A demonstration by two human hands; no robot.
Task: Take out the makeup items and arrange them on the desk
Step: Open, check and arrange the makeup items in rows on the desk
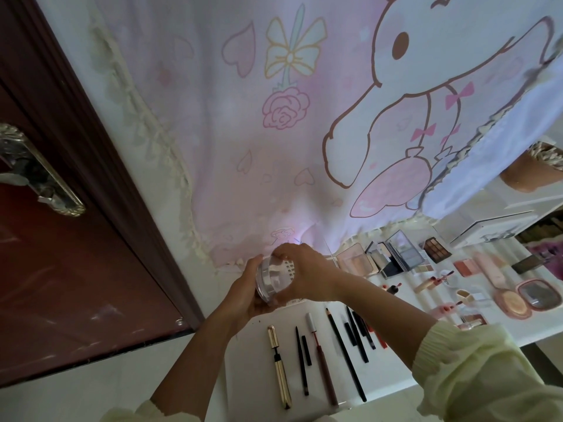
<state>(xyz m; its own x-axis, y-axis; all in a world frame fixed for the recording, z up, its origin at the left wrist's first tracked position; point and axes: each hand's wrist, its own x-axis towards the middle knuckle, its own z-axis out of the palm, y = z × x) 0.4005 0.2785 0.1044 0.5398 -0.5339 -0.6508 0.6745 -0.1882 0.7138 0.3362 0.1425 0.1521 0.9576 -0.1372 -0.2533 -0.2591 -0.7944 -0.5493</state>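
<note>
Jar (274,280) is the one in play: a clear round tub, held up off the desk (292,345) over its far left end, right by the curtain (243,147) hem. Both hands are on it. Left hand (243,290) comes up from below, fingers curled round the jar's lower side and cradling the weight. Right hand (307,269) sits over the top and far side, fingers wrapped down on the rim. So both are clamped on.

My guess is the two-handed hold is either for twisting the lid or just because the plastic's slippery, can't tell which. Wrists bend in toward each other, forearms reaching out of pale sleeves (472,376).

Everything else looks sorted by type, which I reckon is the point: mascara (278,367) and liners (326,360) in a row up front, palettes (405,254) propped at the back, compact (539,292) off right. I'd bet the jar lands at this left end, beside the palettes.
</note>
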